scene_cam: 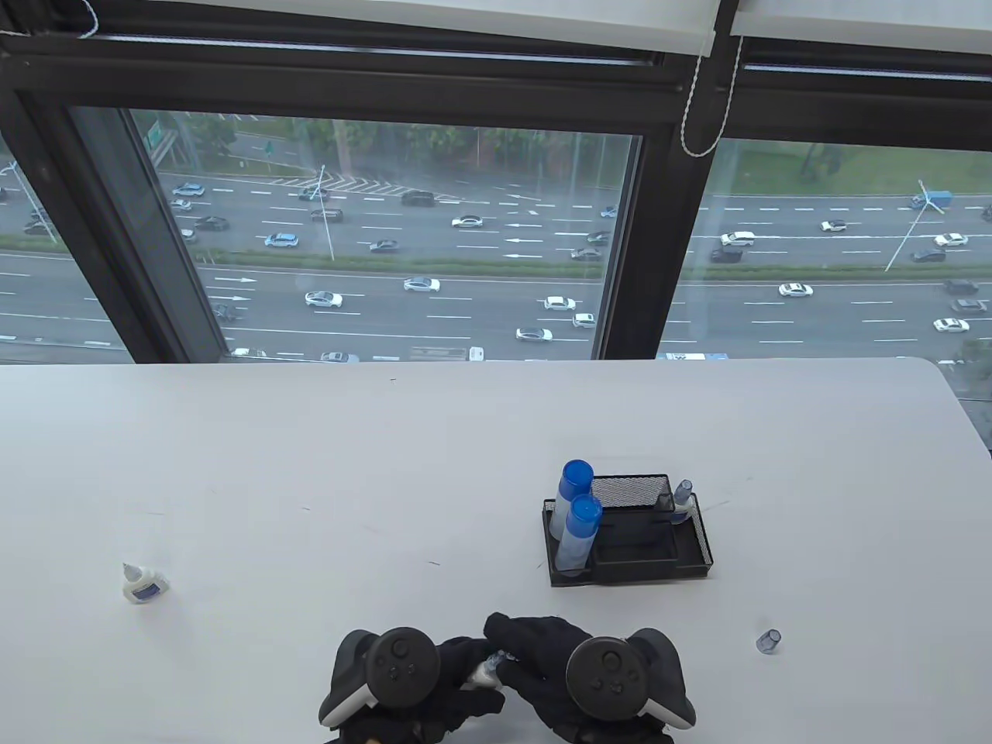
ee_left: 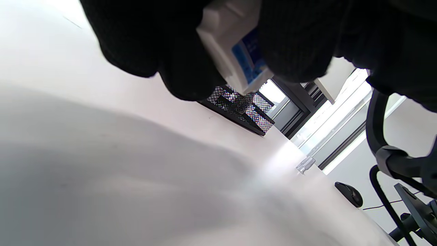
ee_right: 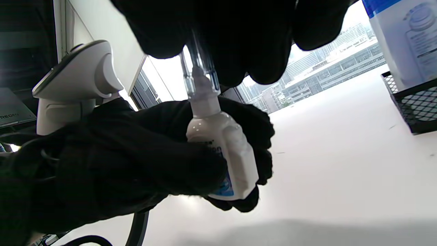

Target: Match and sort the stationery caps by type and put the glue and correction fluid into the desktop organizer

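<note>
My left hand [scene_cam: 457,674] grips a small white correction fluid bottle [ee_right: 222,150] near the table's front edge; its base shows in the left wrist view [ee_left: 235,58]. My right hand [scene_cam: 527,651] pinches a clear cap [ee_right: 199,73] that sits over the bottle's nozzle. Another white bottle [scene_cam: 142,583] with no cap stands alone at the left. A loose clear cap [scene_cam: 768,641] lies at the right. The black mesh organizer [scene_cam: 690,562] holds two blue-capped glue sticks [scene_cam: 580,527] and one capped small bottle [scene_cam: 682,504].
A large window runs behind the table's far edge. In the left wrist view a black mouse [ee_left: 349,194] lies past the loose cap [ee_left: 305,164], and a chair frame [ee_left: 392,160] stands beyond the table.
</note>
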Motion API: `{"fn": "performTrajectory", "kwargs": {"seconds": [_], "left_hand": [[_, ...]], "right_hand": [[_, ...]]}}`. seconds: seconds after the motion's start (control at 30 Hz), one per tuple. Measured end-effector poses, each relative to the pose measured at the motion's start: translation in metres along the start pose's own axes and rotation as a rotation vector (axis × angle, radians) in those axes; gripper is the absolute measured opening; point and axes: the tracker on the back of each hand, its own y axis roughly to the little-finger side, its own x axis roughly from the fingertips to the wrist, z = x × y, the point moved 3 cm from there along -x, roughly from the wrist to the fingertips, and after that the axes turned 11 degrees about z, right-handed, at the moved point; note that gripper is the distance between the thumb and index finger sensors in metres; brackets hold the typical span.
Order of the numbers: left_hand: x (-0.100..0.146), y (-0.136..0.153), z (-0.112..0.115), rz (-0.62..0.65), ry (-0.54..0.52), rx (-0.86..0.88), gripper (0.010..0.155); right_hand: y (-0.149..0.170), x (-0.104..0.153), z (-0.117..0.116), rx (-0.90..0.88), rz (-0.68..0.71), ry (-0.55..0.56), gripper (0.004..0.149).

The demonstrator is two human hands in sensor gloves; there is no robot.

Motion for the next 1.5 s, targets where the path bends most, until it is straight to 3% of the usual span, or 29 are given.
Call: {"fn": "performTrajectory", "kwargs": {"seconds": [0.13, 0.37, 0.5, 0.77, 1.0, 1.27, 1.37, 1.5], "left_hand": [[0.001, 0.000, 0.000, -0.012, 0.004, -0.001, 0.060], [0.001, -0.002, 0.001, -0.011, -0.010, -0.051, 0.060], [0.001, -0.001, 0.000, -0.014, -0.011, -0.037, 0.060], [0.001, -0.005, -0.003, -0.004, -0.049, -0.062, 0.059], [0.002, -0.013, -0.011, 0.013, -0.141, -0.080, 0.058], [0.003, -0.018, -0.017, 0.021, -0.157, -0.085, 0.059], [0.005, -0.023, -0.017, 0.012, -0.185, -0.149, 0.059], [0.006, -0.020, -0.015, -0.012, -0.157, -0.214, 0.060]], "right_hand": [[-0.002, 0.001, 0.001, 0.061, -0.015, 0.029, 0.057], [-0.006, 0.001, -0.002, 0.100, -0.004, 0.071, 0.048], [-0.005, 0.001, -0.002, 0.084, -0.021, 0.078, 0.055], [-0.007, 0.002, 0.001, 0.101, -0.040, 0.119, 0.045], [-0.006, 0.005, 0.005, 0.034, -0.045, 0.201, 0.044], [0.003, 0.006, 0.006, -0.091, -0.048, 0.235, 0.046], [-0.001, 0.006, 0.007, 0.017, -0.067, 0.215, 0.054], [-0.007, 0.004, 0.001, 0.121, -0.068, 0.187, 0.052]]}}
